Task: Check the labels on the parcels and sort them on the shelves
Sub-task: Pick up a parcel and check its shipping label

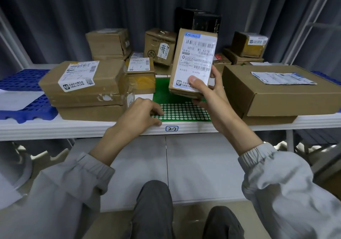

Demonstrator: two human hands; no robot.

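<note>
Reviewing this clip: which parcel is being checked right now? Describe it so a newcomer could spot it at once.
Start at the white shelf tagged 2-2 and look above its green dotted mat. There the right hand holds a small brown parcel upright, label facing the camera. It is the only parcel lifted off the shelf.

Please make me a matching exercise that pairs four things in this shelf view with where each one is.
Things:
1. small labelled parcel
2. black box
3. wide flat carton
4. left hand

Places:
A. at the back of the shelf
B. resting on the green dotted mat
C. held up in the right hand
D. right end of the shelf

Pairs: 1-C, 2-A, 3-D, 4-B
</note>
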